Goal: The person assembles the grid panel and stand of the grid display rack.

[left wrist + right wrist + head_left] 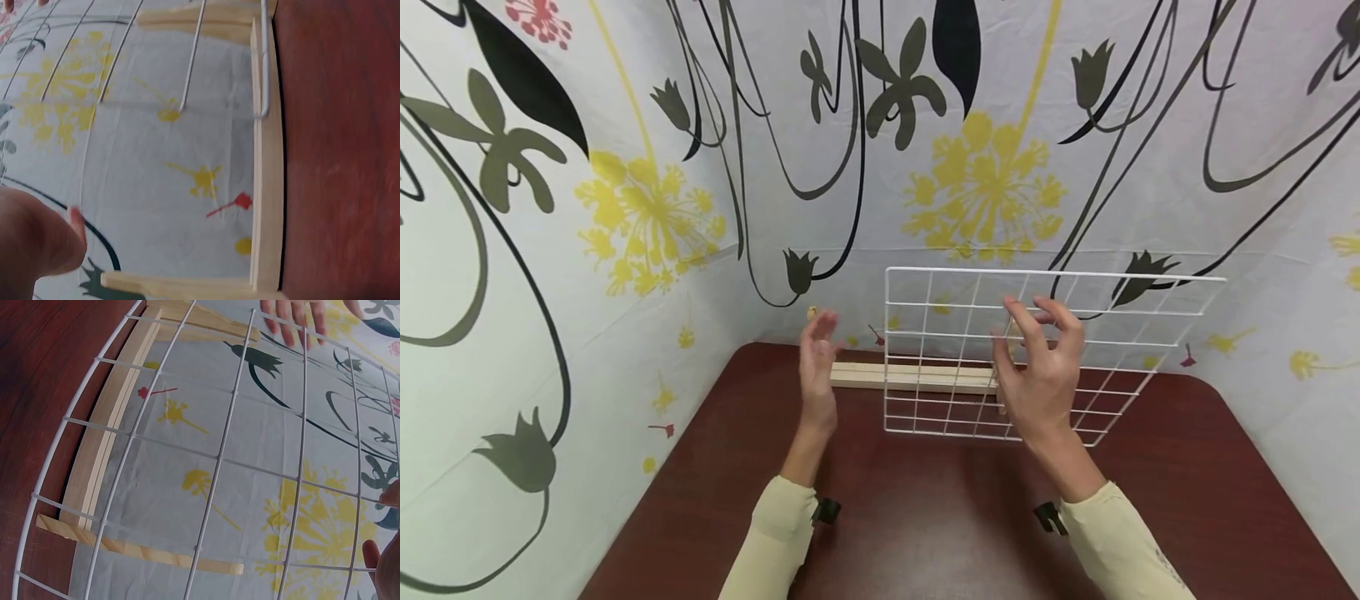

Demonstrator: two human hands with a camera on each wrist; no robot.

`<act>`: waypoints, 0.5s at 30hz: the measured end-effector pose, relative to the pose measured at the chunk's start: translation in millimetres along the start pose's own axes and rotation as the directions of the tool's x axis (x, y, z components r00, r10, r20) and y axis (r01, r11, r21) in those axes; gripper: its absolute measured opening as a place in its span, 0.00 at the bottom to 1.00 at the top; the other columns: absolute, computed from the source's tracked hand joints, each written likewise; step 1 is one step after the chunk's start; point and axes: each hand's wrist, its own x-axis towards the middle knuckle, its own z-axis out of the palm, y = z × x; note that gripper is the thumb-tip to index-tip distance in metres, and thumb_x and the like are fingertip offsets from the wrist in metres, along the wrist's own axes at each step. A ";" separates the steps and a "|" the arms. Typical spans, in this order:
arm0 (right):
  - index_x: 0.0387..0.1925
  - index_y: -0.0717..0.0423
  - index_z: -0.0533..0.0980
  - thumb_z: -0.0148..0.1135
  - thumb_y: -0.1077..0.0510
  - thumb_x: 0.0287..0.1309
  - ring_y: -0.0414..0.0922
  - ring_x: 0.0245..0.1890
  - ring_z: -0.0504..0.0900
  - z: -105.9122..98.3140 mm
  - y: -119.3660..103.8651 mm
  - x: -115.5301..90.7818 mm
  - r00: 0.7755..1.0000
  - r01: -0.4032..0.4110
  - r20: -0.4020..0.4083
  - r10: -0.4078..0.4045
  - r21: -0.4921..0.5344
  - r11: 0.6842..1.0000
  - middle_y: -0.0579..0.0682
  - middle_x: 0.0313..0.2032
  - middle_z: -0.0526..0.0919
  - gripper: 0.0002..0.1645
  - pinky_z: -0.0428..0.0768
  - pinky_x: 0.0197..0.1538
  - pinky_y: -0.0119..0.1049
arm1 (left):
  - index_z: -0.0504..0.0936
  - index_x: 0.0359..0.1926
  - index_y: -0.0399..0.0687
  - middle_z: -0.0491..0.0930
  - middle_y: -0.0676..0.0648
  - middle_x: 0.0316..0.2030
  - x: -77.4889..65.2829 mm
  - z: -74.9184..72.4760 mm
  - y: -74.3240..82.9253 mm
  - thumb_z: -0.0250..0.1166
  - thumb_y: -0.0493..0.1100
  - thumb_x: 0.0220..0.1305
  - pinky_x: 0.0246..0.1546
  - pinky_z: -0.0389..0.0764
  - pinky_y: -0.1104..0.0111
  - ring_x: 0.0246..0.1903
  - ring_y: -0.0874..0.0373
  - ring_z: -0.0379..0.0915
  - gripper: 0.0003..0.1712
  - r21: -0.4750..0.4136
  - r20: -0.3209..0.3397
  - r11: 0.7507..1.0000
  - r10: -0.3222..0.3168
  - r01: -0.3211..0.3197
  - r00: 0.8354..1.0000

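My right hand (1045,375) holds a white wire grid panel (886,350) by its inner wires, fingers bent over them. The panel is tilted in front of a pale wooden stand (857,375). In the right wrist view, the hand's fingers (390,497) show at the right edge, against the wires. My left hand (818,375) is raised at the stand's left end, its fingers extended and nothing in its grasp. The left wrist view shows the stand's long base bar (270,187) with an upright piece (181,284) at the near end.
The stand is at the back of a dark red-brown table (917,517). A white cloth (820,208) with printed flowers hangs behind and at the sides. Dark wrist devices (827,510) sit at both sleeves.
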 end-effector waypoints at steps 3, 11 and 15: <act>0.60 0.47 0.84 0.76 0.65 0.57 0.62 0.50 0.78 0.1 -0.3 -1.6 1.000 0.003 -0.004 -0.003 0.006 1.000 0.67 0.60 0.75 0.28 0.75 0.51 0.48 | 0.60 0.79 0.41 0.63 0.36 0.77 4.4 -8.3 2.0 0.50 0.43 0.83 0.76 0.66 0.59 0.80 0.49 0.58 0.29 0.081 -0.131 0.997 0.007 0.003 0.991; 0.59 0.48 0.84 0.77 0.65 0.56 0.62 0.49 0.79 0.7 -3.4 -2.9 1.000 0.015 -0.003 -0.015 0.021 1.000 0.66 0.60 0.76 0.29 0.75 0.52 0.48 | 0.56 0.82 0.51 0.58 0.45 0.82 15.4 -39.7 -6.4 0.66 0.48 0.76 0.80 0.58 0.43 0.84 0.48 0.49 0.42 0.276 -0.315 0.895 -0.260 0.351 0.913; 0.59 0.49 0.85 0.78 0.66 0.55 0.63 0.48 0.79 1.3 -7.1 -2.1 1.000 0.028 -0.011 -0.027 0.037 0.999 0.67 0.59 0.76 0.29 0.75 0.50 0.44 | 0.49 0.84 0.49 0.51 0.41 0.84 21.6 -58.4 -15.4 0.68 0.49 0.74 0.82 0.54 0.44 0.84 0.39 0.45 0.49 0.307 -0.296 0.805 -0.427 0.508 0.855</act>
